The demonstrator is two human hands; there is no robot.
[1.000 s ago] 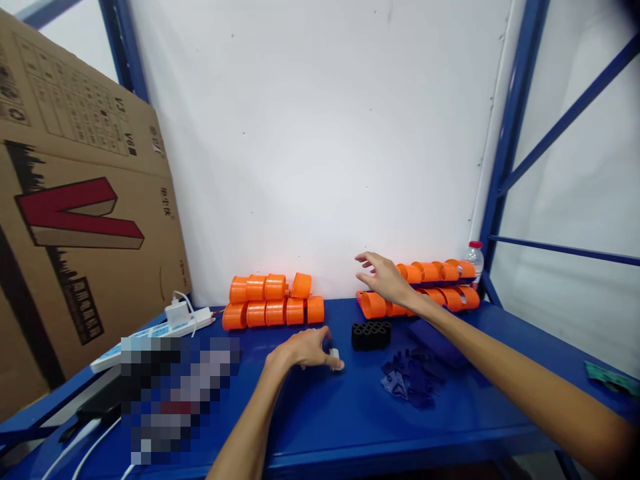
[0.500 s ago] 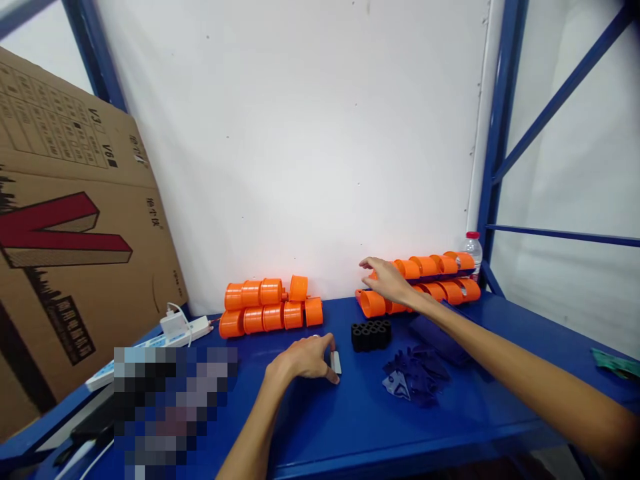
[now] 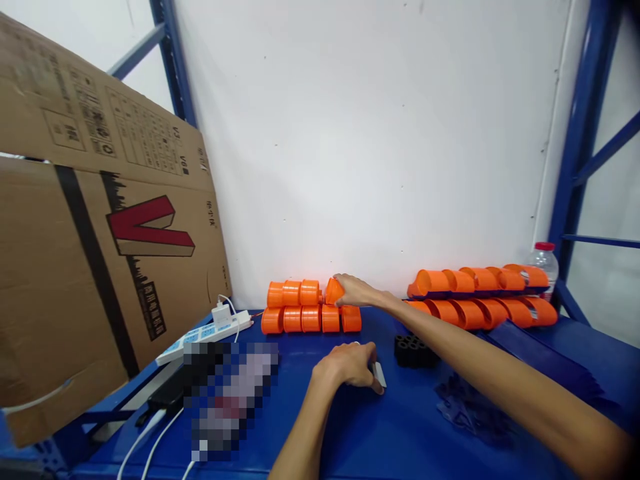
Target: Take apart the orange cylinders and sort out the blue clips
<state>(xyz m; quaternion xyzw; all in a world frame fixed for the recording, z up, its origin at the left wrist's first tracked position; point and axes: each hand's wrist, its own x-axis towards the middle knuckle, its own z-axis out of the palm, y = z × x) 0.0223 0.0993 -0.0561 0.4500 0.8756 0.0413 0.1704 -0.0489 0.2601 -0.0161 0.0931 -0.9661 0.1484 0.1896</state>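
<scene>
My right hand (image 3: 357, 291) reaches across to the left stack and closes its fingers and thumb on the right end of an orange cylinder (image 3: 333, 291) in the upper row. Several like orange cylinders (image 3: 311, 319) lie side by side in two rows there. Low over the blue tabletop, my left hand (image 3: 349, 367) curls around a small whitish flat piece (image 3: 380, 375), its outer end showing between thumb and fingers. The rest of that piece is hidden by the hand.
Right of my left hand are a black block of tubes (image 3: 414, 351) and dark blue plastic parts (image 3: 473, 407). More orange cylinders (image 3: 480, 313) line the back right, near a bottle (image 3: 545, 267). A power strip (image 3: 205, 335) and carton (image 3: 165, 280) stand left.
My right hand has moved from the right-hand orange rows to the left stack and taken hold of a cylinder there. The view has turned left. My left hand keeps its grip.
</scene>
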